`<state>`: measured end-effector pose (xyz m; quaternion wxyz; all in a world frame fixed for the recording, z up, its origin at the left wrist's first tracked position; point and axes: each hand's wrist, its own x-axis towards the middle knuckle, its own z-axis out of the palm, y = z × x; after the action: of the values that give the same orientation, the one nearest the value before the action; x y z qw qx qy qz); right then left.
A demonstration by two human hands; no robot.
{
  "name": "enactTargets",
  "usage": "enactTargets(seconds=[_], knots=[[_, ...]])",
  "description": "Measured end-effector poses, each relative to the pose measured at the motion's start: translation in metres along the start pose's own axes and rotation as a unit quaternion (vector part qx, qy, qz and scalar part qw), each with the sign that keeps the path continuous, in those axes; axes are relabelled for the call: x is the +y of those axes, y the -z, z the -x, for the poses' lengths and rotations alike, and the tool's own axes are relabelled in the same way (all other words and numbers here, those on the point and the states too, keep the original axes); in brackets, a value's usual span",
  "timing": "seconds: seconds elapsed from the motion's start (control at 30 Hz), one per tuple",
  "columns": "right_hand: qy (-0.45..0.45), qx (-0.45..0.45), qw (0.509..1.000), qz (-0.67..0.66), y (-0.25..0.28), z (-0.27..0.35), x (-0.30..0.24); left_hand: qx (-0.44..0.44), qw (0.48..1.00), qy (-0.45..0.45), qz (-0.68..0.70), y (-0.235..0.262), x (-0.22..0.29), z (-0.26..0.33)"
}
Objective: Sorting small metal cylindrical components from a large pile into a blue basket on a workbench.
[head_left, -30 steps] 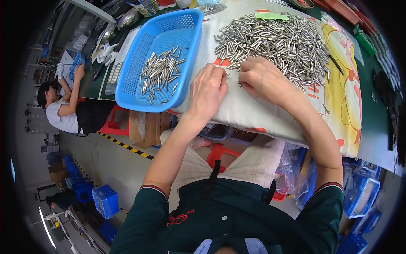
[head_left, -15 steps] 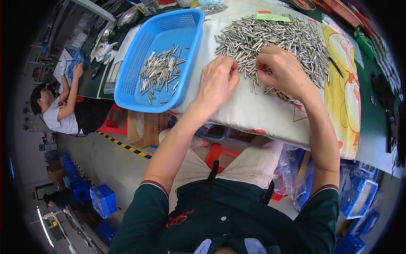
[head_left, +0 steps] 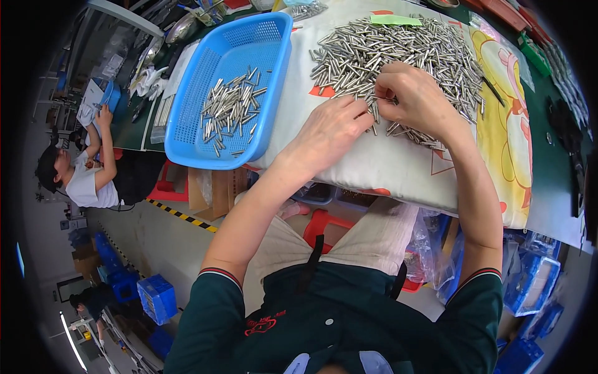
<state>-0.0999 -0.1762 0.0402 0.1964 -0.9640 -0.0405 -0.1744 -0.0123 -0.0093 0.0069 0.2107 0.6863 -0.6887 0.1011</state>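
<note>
A left hand [head_left: 333, 132] and right hand [head_left: 416, 103] bend close together at the near edge of a heap of metal pins [head_left: 430, 55] on printed cloth [head_left: 374, 171], beside a blue basket [head_left: 215, 163] holding more.

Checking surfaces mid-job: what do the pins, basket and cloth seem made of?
Pins: likely metal, polished, from their silvery glints.
Basket: probably plastic, smooth blue, with regular perforations and a soft sheen.
Cloth: apparently fabric, printed, with soft creases; fibre unclear.
</note>
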Motion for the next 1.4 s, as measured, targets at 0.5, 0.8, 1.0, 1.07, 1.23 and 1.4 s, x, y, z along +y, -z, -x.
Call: enactTargets(seconds=[0.5,0.8,1.0,1.07,1.23,1.4], knots=[[-0.073,0.148,0.966,-0.2,-0.02,-0.006,-0.013,0.186,0.869,0.263,0.376,-0.017,-0.011,0.006],[-0.049,0.164,0.957,-0.234,-0.039,-0.003,-0.024,0.255,0.808,0.241,0.474,-0.015,-0.006,0.004],[-0.031,0.183,0.953,-0.239,-0.045,-0.001,-0.023,0.254,0.811,0.253,0.462,-0.013,-0.002,0.004],[-0.036,0.186,0.95,-0.247,-0.044,-0.002,-0.027,0.267,0.81,0.25,0.458,-0.013,-0.001,0.005],[-0.036,0.2,0.945,-0.257,-0.046,-0.003,-0.029,0.293,0.804,0.242,0.458,-0.015,-0.001,0.007],[-0.029,0.211,0.942,-0.258,-0.044,-0.002,-0.03,0.305,0.811,0.235,0.44,-0.015,0.0,0.007]])
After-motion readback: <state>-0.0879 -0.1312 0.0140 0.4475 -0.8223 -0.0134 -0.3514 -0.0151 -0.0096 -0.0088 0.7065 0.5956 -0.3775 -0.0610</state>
